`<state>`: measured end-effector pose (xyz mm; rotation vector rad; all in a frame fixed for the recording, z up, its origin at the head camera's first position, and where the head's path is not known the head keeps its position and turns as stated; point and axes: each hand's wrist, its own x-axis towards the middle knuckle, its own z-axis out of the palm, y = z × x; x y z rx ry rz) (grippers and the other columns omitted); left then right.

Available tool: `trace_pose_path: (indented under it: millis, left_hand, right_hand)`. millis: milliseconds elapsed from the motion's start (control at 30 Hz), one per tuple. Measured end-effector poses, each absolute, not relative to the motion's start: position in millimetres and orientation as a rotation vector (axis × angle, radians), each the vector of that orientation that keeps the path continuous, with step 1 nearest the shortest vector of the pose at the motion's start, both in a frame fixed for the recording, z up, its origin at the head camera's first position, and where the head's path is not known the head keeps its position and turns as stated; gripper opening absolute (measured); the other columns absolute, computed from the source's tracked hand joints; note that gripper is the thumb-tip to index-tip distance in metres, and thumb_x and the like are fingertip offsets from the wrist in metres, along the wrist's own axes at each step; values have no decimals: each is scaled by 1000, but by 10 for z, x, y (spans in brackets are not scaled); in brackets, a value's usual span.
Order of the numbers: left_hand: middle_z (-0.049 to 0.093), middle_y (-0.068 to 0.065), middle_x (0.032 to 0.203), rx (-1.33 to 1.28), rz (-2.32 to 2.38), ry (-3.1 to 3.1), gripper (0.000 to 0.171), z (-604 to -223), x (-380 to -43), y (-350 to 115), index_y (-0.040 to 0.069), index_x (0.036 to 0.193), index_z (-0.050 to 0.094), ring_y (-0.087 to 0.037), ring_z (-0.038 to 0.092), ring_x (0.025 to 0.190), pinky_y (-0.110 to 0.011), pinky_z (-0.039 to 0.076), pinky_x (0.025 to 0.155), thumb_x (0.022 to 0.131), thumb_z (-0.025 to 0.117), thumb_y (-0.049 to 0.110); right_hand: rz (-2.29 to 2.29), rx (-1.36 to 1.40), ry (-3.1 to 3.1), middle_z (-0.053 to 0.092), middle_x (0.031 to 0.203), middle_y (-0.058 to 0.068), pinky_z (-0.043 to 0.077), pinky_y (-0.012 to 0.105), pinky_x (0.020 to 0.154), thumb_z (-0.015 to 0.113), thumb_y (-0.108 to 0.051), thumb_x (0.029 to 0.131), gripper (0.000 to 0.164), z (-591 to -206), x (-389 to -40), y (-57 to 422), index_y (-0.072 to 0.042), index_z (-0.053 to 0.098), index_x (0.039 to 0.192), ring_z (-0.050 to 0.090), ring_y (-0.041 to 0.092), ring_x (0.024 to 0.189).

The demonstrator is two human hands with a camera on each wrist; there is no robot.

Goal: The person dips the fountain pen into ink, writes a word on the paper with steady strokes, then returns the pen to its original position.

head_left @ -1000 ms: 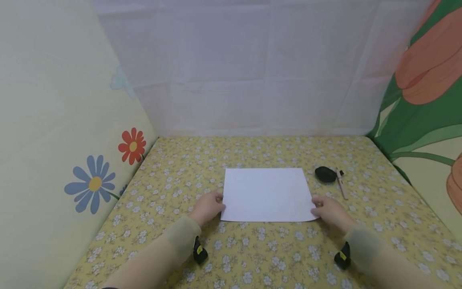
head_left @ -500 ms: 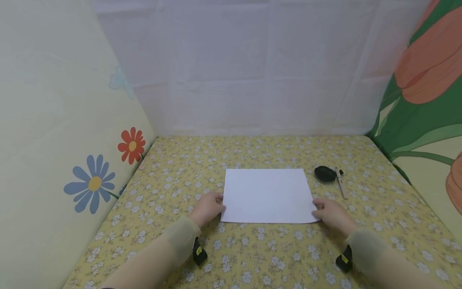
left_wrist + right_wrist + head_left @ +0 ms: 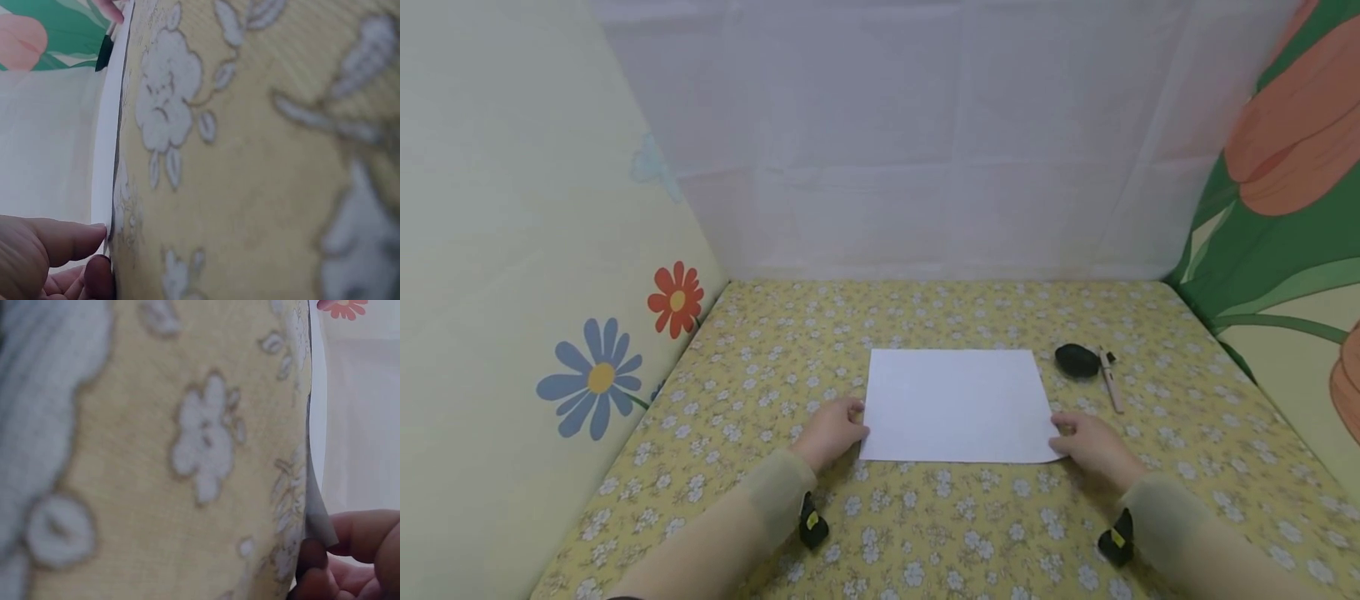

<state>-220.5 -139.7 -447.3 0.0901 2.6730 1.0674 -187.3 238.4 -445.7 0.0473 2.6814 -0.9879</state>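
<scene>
Since the left hand (image 3: 831, 433) and right hand (image 3: 1094, 447) pinch the paper (image 3: 955, 405) tightly at its short sides, well short of the table's (image 3: 962, 537) far edge, I fear an uneven pull could crease its bent near-right corner.

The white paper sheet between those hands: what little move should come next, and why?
I'd probably have the right hand lower its corner of the white paper sheet onto the flowered cloth: that corner bends up off the cloth in the right wrist view, while the left hand holds the opposite side close to it.
</scene>
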Motion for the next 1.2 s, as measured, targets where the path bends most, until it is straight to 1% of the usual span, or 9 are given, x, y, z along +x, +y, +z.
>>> trace_pose_path:
  millis: [167, 267, 367, 433, 500, 633, 767, 933, 1200]
  left_hand:
    - [53, -3, 75, 167, 1004, 2727, 53, -4449, -2195, -1451, 5, 125, 43, -17, 49, 55, -31, 42, 46, 80, 62, 25]
    - [53, -2, 94, 363, 786, 2851, 60, -4440, -2202, -1495, 13, 129, 40, -16, 51, 77, -34, 44, 63, 79, 61, 37]
    - [43, 1, 119, 644, 546, 2936, 61, -4429, -2204, -1546, 25, 131, 38, -17, 41, 104, -41, 32, 86, 78, 55, 50]
    - [35, -1, 130, 841, 436, 2926, 61, -4422, -2203, -1581, 29, 133, 34, -21, 32, 116, -48, 22, 92, 79, 50, 53]
    - [27, -2, 137, 998, 359, 2874, 63, -4422, -2198, -1613, 28, 135, 29, -24, 23, 123, -52, 15, 94, 81, 45, 55]
    - [14, -4, 142, 1156, 268, 2748, 63, -4426, -2186, -1645, 22, 138, 22, -28, 8, 127, -53, 9, 96, 85, 39, 52]
    - [8, -5, 143, 1172, 278, 2650, 58, -4434, -2177, -1651, 22, 138, 20, -28, 2, 128, -51, 11, 97, 88, 38, 46]
    - [6, -1, 143, 1168, 242, 2581, 54, -4456, -2170, -1657, 25, 138, 18, -25, 1, 128, -48, 12, 98, 90, 36, 42]
    - [9, -3, 142, 1215, 204, 2585, 50, -4480, -2171, -1668, 24, 138, 20, -26, 3, 128, -48, 11, 98, 92, 33, 40]
  right_hand:
    - [-993, 70, 2674, 36, 125, 26, 29, 54, 86, 57, -26, 83, 51, -4462, -1883, 2386, 1, 43, 125, 34, 44, 110]
    - [-997, 100, 2664, 36, 125, 27, 28, 54, 86, 57, -26, 83, 51, -4463, -1891, 2388, 0, 43, 125, 33, 44, 110]
    - [-996, 114, 2659, 36, 124, 27, 29, 55, 85, 58, -26, 82, 51, -4465, -1893, 2390, 0, 43, 124, 34, 44, 109]
    - [-994, 127, 2659, 36, 124, 27, 29, 55, 85, 58, -26, 82, 51, -4470, -1896, 2392, -1, 44, 124, 34, 44, 109]
    - [-992, 129, 2659, 36, 124, 27, 29, 55, 85, 59, -26, 81, 52, -4469, -1894, 2394, -1, 43, 124, 34, 44, 109]
    - [-1015, 130, 2649, 35, 126, 26, 27, 54, 87, 58, -25, 82, 52, -4472, -1889, 2396, -1, 43, 125, 31, 43, 112]
    - [-1047, 106, 2644, 34, 127, 26, 27, 53, 88, 58, -25, 82, 52, -4469, -1878, 2398, 1, 42, 125, 30, 42, 114]
    - [-1055, 110, 2637, 33, 128, 25, 28, 52, 88, 57, -26, 83, 52, -4464, -1876, 2401, 0, 41, 126, 30, 42, 114]
    - [-1009, 89, 2668, 34, 126, 26, 31, 53, 85, 58, -26, 82, 52, -4453, -1859, 2412, -1, 42, 126, 33, 43, 111]
